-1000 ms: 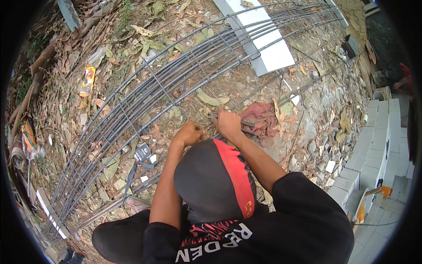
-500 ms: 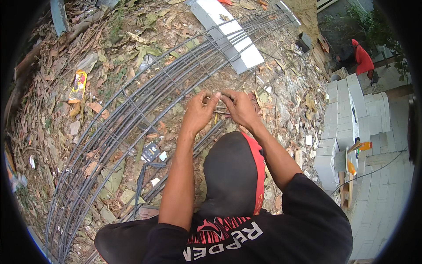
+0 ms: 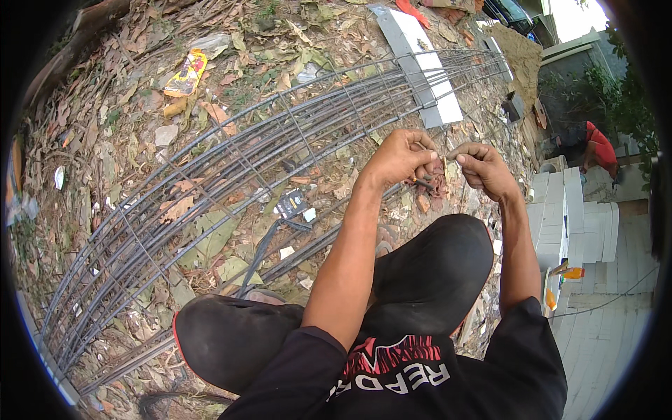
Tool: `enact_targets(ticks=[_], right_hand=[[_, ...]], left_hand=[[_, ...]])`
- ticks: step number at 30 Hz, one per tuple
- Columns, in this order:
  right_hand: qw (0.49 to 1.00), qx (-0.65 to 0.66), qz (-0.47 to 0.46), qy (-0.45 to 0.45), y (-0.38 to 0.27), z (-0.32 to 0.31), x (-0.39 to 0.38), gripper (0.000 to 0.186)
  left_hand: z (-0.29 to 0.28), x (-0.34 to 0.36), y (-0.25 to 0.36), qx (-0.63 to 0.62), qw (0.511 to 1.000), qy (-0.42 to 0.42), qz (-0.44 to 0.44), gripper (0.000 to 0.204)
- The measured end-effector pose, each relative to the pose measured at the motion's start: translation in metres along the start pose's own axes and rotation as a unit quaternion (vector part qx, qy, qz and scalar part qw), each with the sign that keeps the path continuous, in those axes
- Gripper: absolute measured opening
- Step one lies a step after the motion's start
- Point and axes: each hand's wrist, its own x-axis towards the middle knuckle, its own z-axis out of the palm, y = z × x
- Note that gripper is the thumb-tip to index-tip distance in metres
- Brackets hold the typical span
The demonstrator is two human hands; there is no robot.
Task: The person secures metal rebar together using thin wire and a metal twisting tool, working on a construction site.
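Note:
In front of my knees, both of my hands are raised above the littered ground, close together with a small gap between them. My left hand (image 3: 402, 159) is closed in a pinch. Facing it, my right hand (image 3: 486, 170) is pinched too, thumb against forefinger. Whatever lies between the fingertips is too small to name. Below the hands is a reddish tangled heap (image 3: 439, 180), its kind unclear. Just beyond my left hand runs a long cage of steel reinforcing bars (image 3: 343, 101) with crosswise ties, touched by neither hand.
A white-and-grey block (image 3: 442, 105) lies under the cage's far part. Loose bars (image 3: 318, 245) lie beside my left leg. Dry leaves, a yellow wrapper (image 3: 186, 73) and a black packet (image 3: 290, 204) litter the ground. Pale blocks (image 3: 553, 217) are stacked at right; a person in red (image 3: 600, 148) bends beyond.
My hands have gone from touching at the fingertips to slightly apart, and sit further right in the picture. The view has shifted, and both my knees now show.

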Motion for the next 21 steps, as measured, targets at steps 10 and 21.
enact_targets(ticks=[10,21], right_hand=[[0.996,0.056,-0.006,-0.063,0.147,0.063,0.087,0.012],[0.886,0.396,0.180,-0.160,0.233,0.214,0.155,0.013]], left_hand=[[-0.099,-0.061,-0.003,0.382,0.887,0.241,-0.098,0.049],[-0.155,-0.037,-0.086,0.398,0.767,0.487,-0.131,0.034]])
